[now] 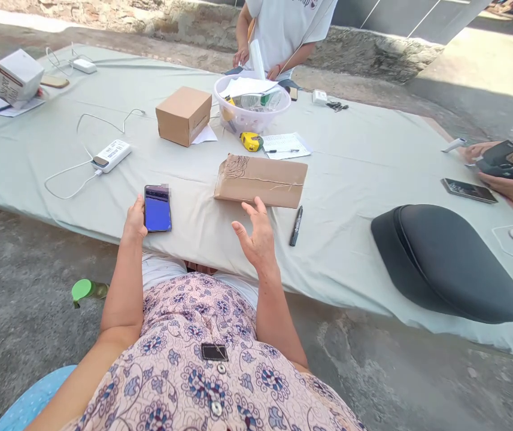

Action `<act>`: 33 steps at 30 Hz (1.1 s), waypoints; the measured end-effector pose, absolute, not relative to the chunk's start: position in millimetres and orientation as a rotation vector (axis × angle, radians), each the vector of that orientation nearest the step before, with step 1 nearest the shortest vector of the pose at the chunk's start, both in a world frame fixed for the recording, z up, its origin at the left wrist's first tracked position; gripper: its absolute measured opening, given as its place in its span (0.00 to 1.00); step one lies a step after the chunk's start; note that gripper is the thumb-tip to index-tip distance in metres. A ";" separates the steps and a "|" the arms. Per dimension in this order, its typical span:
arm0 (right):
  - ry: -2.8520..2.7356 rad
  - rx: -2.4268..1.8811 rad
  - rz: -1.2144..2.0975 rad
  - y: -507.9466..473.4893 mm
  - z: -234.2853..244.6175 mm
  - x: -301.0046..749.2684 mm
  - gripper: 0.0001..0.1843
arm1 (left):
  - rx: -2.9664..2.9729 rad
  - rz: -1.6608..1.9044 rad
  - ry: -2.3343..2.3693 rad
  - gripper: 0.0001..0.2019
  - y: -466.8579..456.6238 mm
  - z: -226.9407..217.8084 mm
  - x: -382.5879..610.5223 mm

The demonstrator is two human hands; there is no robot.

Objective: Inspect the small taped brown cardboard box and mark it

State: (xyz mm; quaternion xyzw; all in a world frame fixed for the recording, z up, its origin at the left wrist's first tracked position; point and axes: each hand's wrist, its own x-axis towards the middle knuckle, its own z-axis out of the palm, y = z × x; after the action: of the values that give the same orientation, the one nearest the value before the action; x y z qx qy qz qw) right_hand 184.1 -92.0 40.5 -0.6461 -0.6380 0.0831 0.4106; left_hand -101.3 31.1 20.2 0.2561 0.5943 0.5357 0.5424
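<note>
My left hand (pixel 136 218) grips the left edge of a smartphone (pixel 158 209) whose screen glows blue, at the table's near edge. With fingers and thumb spread, my right hand (pixel 255 234) is raised just in front of a flat cardboard box (pixel 263 181). Whether a fingertip touches the box's near side, I cannot tell. Dark scribbles mark the box's left end. A black marker (pixel 296 226) lies on the cloth to the right of this hand.
A brown carton (pixel 184 115), a lilac basket (pixel 252 108), a yellow tape measure (pixel 251 141) and a notepad (pixel 285 145) stand farther back. A power strip (pixel 111 155) with cables lies left. A black padded seat (pixel 454 263) occupies the right. Other people's hands work at the far edges.
</note>
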 end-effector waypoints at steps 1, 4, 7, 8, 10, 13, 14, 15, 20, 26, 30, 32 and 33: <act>-1.607 -1.629 0.206 -91.4 40.5 184.3 0.40 | 0.712 1.248 1.483 0.21 31.5 18.3 -103.0; -1.612 -1.639 0.187 -90.2 40.3 184.7 0.38 | 1.105 1.149 1.719 0.23 29.9 17.8 -103.3; -1.611 -1.650 0.176 -90.1 39.3 183.9 0.38 | 1.355 1.099 1.892 0.20 23.7 25.1 -93.9; -1.611 -1.651 0.176 -90.4 38.8 183.5 0.38 | 1.427 1.089 1.943 0.21 21.2 28.7 -88.4; -1.612 -1.651 0.179 -91.2 37.2 182.7 0.38 | 1.606 1.051 1.979 0.29 16.8 36.6 -74.1; -1.620 -1.654 0.199 -92.8 34.0 182.6 0.37 | 1.746 1.057 1.631 0.34 14.2 47.0 -45.1; -1.624 -1.653 0.205 -93.3 32.9 182.9 0.36 | 1.765 1.060 1.477 0.34 14.5 49.6 -33.5; -1.628 -1.652 0.210 -93.8 32.0 183.3 0.35 | 1.765 1.062 1.341 0.35 15.2 51.5 -21.1; -1.651 -1.640 0.219 -96.0 30.3 186.2 0.32 | 1.637 1.060 0.986 0.45 23.3 52.2 40.8; -1.573 -1.566 0.228 -102.2 37.6 193.2 0.25 | 1.641 1.082 0.831 0.43 27.7 41.6 67.5; -1.184 -1.571 0.019 -104.8 43.4 212.0 0.21 | 1.673 1.076 0.846 0.42 20.8 38.8 60.6; -1.024 -1.618 -0.131 -102.4 40.6 225.5 0.25 | 1.682 1.051 0.849 0.42 16.4 38.0 56.4; -0.990 -1.641 -0.156 -100.2 37.2 231.8 0.29 | 1.685 1.038 0.847 0.42 14.5 37.4 54.4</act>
State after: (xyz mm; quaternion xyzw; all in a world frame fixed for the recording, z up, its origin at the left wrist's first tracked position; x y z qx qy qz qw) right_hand 231.8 -100.2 37.2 -0.6999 -0.4223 -0.0664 0.5721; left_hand 54.4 14.5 37.4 0.6889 0.3463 0.4245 0.4747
